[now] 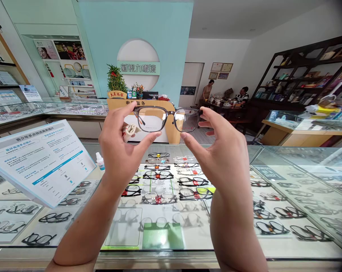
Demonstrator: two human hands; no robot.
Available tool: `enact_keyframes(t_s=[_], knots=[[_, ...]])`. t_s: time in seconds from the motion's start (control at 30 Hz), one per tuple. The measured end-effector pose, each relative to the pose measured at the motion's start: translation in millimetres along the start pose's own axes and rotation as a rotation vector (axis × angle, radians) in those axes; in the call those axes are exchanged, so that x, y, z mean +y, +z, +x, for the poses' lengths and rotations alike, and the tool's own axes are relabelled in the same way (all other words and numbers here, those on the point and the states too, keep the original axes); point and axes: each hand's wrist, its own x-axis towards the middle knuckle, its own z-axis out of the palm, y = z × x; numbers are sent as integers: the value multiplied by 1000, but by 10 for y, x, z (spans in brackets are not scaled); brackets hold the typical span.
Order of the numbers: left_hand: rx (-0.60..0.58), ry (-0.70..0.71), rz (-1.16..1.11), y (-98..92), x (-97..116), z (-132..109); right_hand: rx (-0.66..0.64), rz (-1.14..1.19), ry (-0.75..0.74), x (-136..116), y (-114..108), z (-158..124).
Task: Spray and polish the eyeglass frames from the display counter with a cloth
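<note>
I hold a pair of dark-framed glasses [167, 118] up in front of me, lenses facing me, above a glass display counter [273, 249]. My left hand [120, 148] pinches the left end of the frame between thumb and fingers, with a small beige cloth [130, 130] tucked in its fingers. My right hand [219, 151] pinches the right end of the frame between thumb and forefinger.
Under the counter glass lie rows of spectacle frames [158, 175]. A tilted printed info sheet [40, 160] stands at the left, with a small spray bottle [100, 161] beside it. Further back are a wooden reception desk [148, 113], two people at a table [230, 99] and dark shelving [301, 83].
</note>
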Motion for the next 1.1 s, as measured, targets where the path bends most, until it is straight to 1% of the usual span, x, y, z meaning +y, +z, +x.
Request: enact_keyframes(t_s=[0.3,0.63,0.77,0.9,1.1], knots=[[-9,-8,22,0,10,1,11,-2,8,-18,9,-5],[3,10,34,1,29,8,-12,-3,21,-33,-24,-2],[8,16,34,3,12,9,3,-5,4,-34,-21,-3],[6,33,29,9,-21,12,0,-7,24,-43,-20,1],[40,59,59,21,-54,6,-9,4,34,-45,-23,5]])
